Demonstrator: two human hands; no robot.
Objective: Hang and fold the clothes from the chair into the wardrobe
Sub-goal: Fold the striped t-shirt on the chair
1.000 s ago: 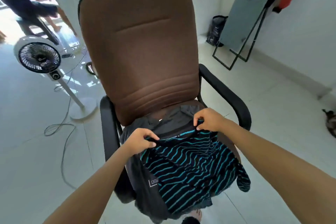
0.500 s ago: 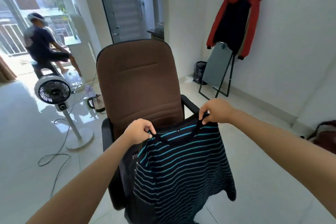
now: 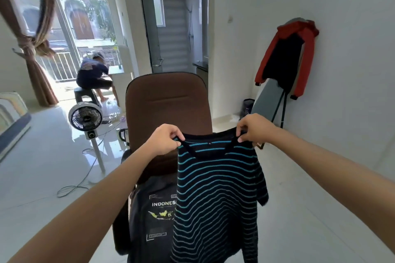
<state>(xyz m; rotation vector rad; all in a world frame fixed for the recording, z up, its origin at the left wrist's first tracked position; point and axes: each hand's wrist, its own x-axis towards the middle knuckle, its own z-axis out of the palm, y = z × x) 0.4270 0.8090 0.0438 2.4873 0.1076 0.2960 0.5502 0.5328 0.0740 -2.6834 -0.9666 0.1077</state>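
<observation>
brown office chair (image 3: 168, 104) taken as landmark. black sweater with teal stripes (image 3: 215, 190) held up in the air in front of the chair's backrest, hanging full length, clear of the seat. left hand (image 3: 163, 140) pinches the left side of the neckline between thumb and fingers; right hand (image 3: 255, 127) pinches the right side likewise, neckline stretched between them. dark grey t-shirt with "indones" print (image 3: 156, 205) drapes over the chair seat, behind and left of the sweater. white pedestal fan (image 3: 86, 118) left of chair. red and black jacket (image 3: 286, 55) hangs on the wall right of chair, above a folded ironing board (image 3: 266, 102). seated person (image 3: 92, 74) beyond the chair, by the window.
</observation>
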